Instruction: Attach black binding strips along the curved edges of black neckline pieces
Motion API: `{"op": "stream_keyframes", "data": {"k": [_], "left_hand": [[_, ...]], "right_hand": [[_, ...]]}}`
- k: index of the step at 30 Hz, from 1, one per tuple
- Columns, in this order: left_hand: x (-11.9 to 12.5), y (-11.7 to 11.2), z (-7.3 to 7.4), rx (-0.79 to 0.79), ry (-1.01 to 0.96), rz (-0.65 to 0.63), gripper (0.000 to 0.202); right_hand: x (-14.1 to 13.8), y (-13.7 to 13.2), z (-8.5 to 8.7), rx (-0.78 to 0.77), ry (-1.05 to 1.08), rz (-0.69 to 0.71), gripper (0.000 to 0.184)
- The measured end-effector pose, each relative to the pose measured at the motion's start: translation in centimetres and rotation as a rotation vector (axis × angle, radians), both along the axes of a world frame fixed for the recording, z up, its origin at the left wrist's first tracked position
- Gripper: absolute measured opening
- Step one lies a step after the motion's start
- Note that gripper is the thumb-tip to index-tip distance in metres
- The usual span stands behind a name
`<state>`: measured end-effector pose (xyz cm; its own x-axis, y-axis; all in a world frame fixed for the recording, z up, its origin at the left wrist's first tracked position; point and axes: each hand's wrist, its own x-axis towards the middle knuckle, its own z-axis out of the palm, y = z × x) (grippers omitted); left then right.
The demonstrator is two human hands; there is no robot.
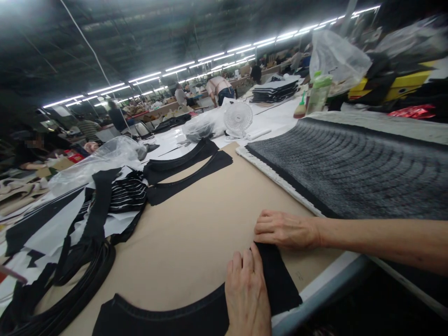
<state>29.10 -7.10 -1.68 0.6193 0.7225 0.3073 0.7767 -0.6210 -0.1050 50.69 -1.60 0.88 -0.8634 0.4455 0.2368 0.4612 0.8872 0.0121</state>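
Observation:
A curved black fabric piece (pixel 196 313) lies on the tan board (pixel 196 233) close to me, with a narrow band along its inner curve. My left hand (pixel 248 289) rests on this piece, its fingers bent and pressed together at the inner edge. Just beyond and to the right, my right hand (pixel 283 228) has its fingers closed on the upper end of the same piece. Its fingertips point left, and the thumb side is partly hidden. Two more curved black pieces (pixel 191 175) lie farther back on the board.
A padded board with dark mesh-like cloth (pixel 367 163) is at right. On the left are a coil of black strips (pixel 87 289), striped cloth (pixel 128 192) and white sheets. Behind stand a small fan (pixel 238 117), a bottle (pixel 319 91) and stacked pieces (pixel 275 91). Several people work farther off.

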Motion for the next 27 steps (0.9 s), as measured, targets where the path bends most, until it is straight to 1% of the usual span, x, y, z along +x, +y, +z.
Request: {"op": "stream_keyframes", "data": {"k": [4,10,14,17,19,21,24,27], "left_hand": [[0.2,-0.1,0.2,0.034,-0.013,-0.017,0.051],[0.5,-0.2,0.1,0.055,-0.013,0.003,0.050],[0.7,-0.5,-0.5,0.050,-0.023,0.028,0.050],[0.9,-0.7,-1.2,0.042,-0.036,0.065,0.053],[1.0,-0.8,-1.7,0.040,-0.041,0.083,0.055],[1.1,-0.9,-2.0,0.037,-0.040,0.092,0.054],[1.1,-1.0,-2.1,0.037,-0.040,0.098,0.053],[1.1,-1.0,-2.0,0.039,-0.046,0.091,0.056]], "right_hand": [[0.1,-0.3,0.0,0.032,-0.011,-0.015,0.029],[0.5,-0.8,-0.2,0.049,-0.017,-0.037,0.029],[1.2,-1.0,-0.1,-0.018,-0.036,-0.054,0.033],[1.3,-1.4,0.1,-0.078,0.031,-0.175,0.039],[0.9,-1.9,0.3,-0.098,0.089,-0.254,0.048],[0.4,-2.5,0.4,-0.129,0.114,-0.268,0.053],[-0.2,-3.4,0.5,-0.205,0.119,-0.262,0.047],[-0.2,-3.8,0.2,-0.224,0.116,-0.313,0.046]]}}
